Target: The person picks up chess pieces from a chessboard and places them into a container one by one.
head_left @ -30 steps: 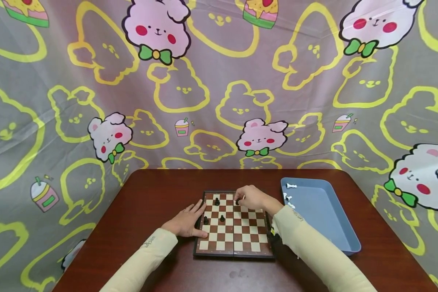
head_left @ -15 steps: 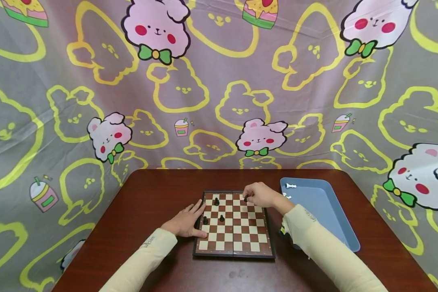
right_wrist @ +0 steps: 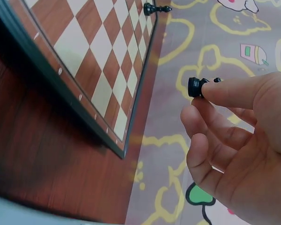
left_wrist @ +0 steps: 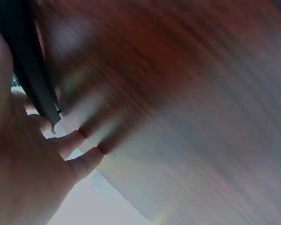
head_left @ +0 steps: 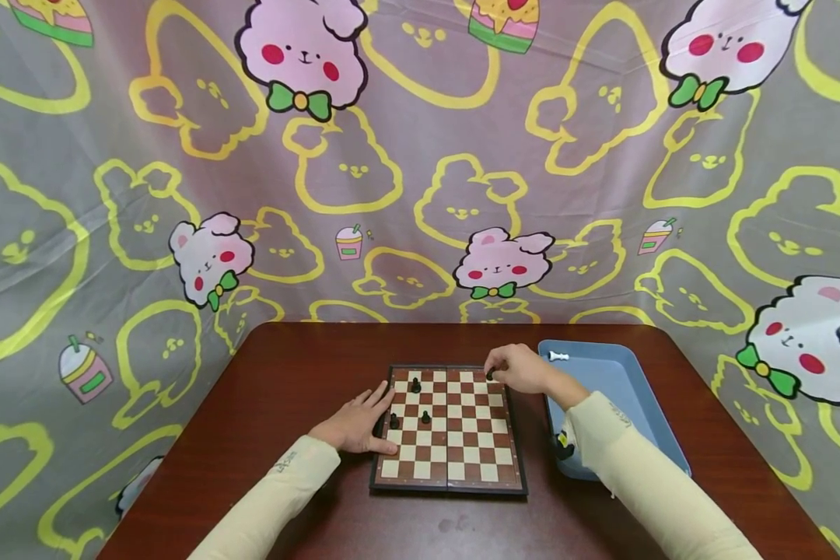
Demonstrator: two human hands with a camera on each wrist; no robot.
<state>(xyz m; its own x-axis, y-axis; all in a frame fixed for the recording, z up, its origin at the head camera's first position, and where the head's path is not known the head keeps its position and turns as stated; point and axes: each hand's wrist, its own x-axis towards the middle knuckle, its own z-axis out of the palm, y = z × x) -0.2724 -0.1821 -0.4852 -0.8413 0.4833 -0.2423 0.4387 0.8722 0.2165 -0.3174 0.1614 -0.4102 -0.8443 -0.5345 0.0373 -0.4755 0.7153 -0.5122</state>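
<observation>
While the right hand (head_left: 525, 369) pinches a black piece (right_wrist: 195, 87) between thumb and finger, clear of the board (head_left: 479, 470) near its far right corner, the left hand (head_left: 353, 424) lies with straight, spread fingers at the left edge. The work looks partway along: one piece is lifted, not yet set down; three other pieces (head_left: 425, 418) stand on the board; a white piece (head_left: 558, 356) lies in the tray (head_left: 612, 381).

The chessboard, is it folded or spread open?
Spread open: the chessboard lies flat, both checkered halves facing up, with the seam down its middle.
</observation>
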